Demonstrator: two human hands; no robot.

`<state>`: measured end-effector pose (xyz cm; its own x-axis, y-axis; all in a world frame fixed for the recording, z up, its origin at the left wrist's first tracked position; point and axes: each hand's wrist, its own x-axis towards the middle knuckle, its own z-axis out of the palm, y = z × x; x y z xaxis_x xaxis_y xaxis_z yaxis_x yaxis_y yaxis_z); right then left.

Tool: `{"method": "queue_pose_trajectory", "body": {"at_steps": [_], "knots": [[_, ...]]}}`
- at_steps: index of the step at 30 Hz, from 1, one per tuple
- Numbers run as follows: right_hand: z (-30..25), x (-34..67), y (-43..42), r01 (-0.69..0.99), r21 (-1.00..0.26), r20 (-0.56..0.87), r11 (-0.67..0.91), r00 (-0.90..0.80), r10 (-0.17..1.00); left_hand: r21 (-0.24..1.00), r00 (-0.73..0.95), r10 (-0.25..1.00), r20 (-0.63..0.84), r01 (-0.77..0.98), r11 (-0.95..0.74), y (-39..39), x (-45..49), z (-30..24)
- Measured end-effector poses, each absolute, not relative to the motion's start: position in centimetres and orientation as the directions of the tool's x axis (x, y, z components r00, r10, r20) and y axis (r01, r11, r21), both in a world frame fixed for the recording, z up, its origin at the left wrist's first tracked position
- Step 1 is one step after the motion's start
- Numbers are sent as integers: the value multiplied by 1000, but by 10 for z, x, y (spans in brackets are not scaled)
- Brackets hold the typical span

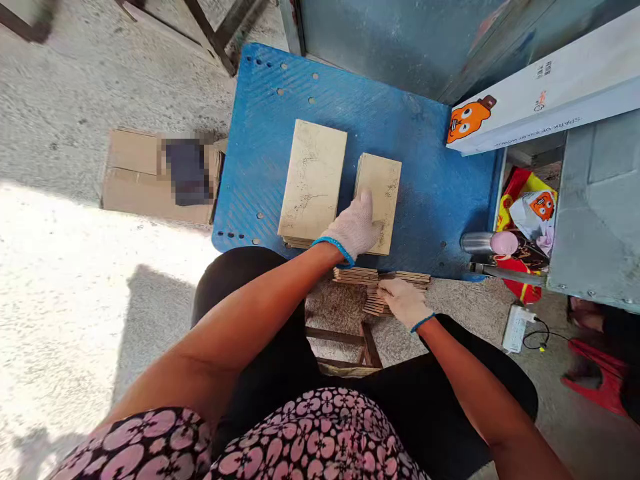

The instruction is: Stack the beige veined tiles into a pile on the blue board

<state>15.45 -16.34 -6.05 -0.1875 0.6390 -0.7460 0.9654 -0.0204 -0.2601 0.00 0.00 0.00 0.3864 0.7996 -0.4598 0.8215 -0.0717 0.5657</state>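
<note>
My left hand [357, 227], in a white knit glove with a blue cuff, lies over the near part of a smaller stack of thin tan boards [385, 183]. Its fingers are stretched out, touching the top board. Just left of it is a larger stack of similar boards [314, 177] with dark smudges on top. Below the table's near edge, my right hand [406, 303], gloved alike, has its fingers closed at the edges of a pile of thin boards [373, 303]. The undersides of its fingers are hidden.
The stacks rest on a blue plastic table [425, 200] with holes. At the right are a long white box [540, 87], a steel flask [477, 243] and a grey metal cabinet [600, 207]. A power strip [515, 329] lies on the floor; flattened cardboard [133, 177] lies left.
</note>
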Motion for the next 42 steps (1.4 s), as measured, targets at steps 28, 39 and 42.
{"method": "queue_pose_trajectory", "body": {"at_steps": [28,39,42], "knots": [[-69,123,-182,990,-57,-704,131,-133,698,536,488,724,-487,822,-194,-7,4,4],[-82,124,-162,992,-103,-808,-77,-38,588,499,522,656,-545,831,-247,-10,2,8],[-81,120,-162,993,-118,-819,5,-100,565,499,538,625,-565,827,-261,-10,1,9]]}}
